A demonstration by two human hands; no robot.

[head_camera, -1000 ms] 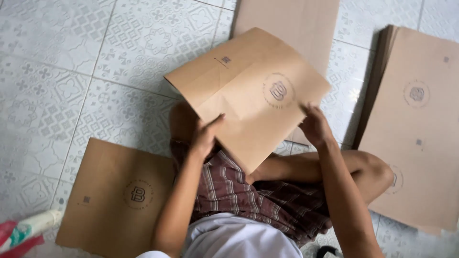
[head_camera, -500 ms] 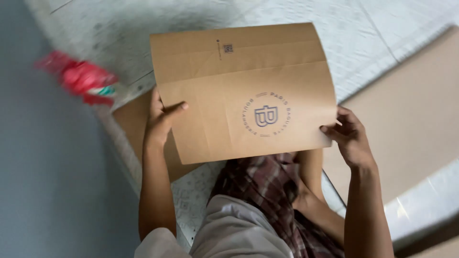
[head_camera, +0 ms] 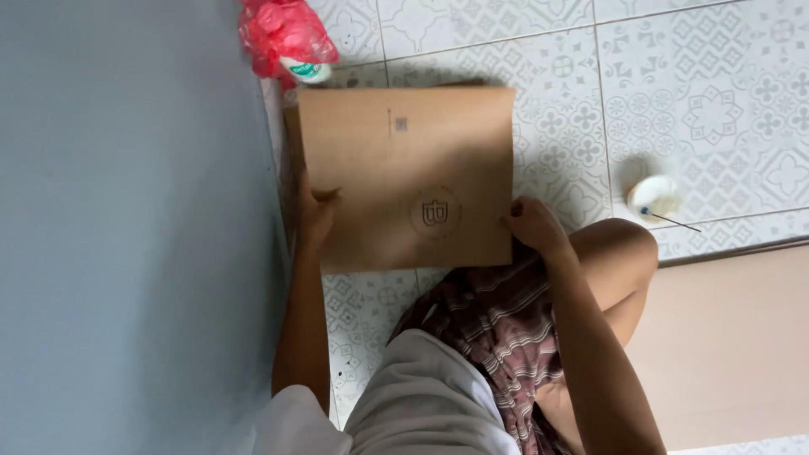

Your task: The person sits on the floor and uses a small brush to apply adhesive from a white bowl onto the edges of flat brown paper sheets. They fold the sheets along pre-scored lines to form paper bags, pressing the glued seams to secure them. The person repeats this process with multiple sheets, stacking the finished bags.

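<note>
Flat cardboard (head_camera: 404, 177) gripped at opposite side edges, left hand (head_camera: 316, 215) and right hand (head_camera: 533, 226) both clasping it, held level above tiled floor (head_camera: 699, 101) beside blue wall (head_camera: 126, 236), apparently for steadiness; red bag (head_camera: 282, 34) just beyond.

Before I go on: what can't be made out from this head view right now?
- Left hand: its fingers are behind the cardboard sheet.
- Right hand: fingertips tucked at the sheet's edge, grip unclear.
- Cardboard under the sheet: only a thin strip shows; what it is can't be told.
- Red bag: cut off by the top edge.
- White round thing: too small to identify.
</note>
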